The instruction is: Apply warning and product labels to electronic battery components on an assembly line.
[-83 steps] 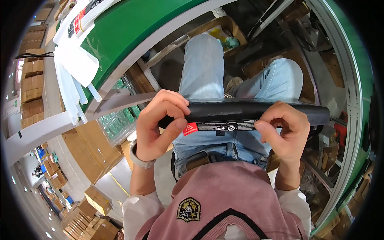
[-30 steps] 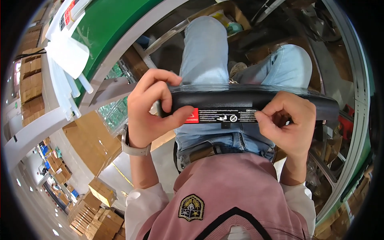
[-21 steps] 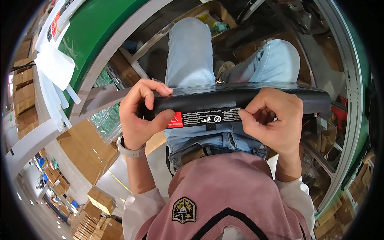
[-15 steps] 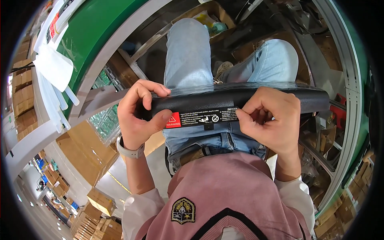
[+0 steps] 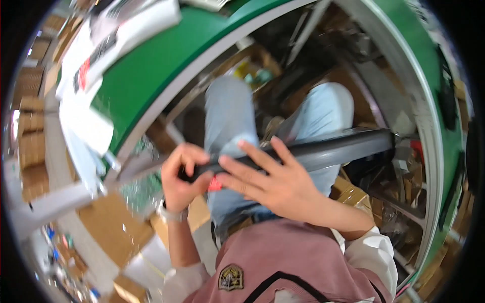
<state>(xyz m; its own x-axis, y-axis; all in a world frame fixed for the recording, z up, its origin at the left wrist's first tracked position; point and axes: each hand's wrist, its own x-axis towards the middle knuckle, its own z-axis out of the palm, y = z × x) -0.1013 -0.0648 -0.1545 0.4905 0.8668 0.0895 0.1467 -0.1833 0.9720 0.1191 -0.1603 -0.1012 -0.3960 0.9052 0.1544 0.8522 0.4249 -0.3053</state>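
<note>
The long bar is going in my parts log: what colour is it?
The long bar is black, clearest in the head view.

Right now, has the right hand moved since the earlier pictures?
Yes: the right hand has shifted left, toward the left hand, judged against the white frame bar.

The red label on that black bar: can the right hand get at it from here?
Probably yes: the right hand is spread over the black bar, fingertips close by the red label, and nothing visible seems to block them.
</note>
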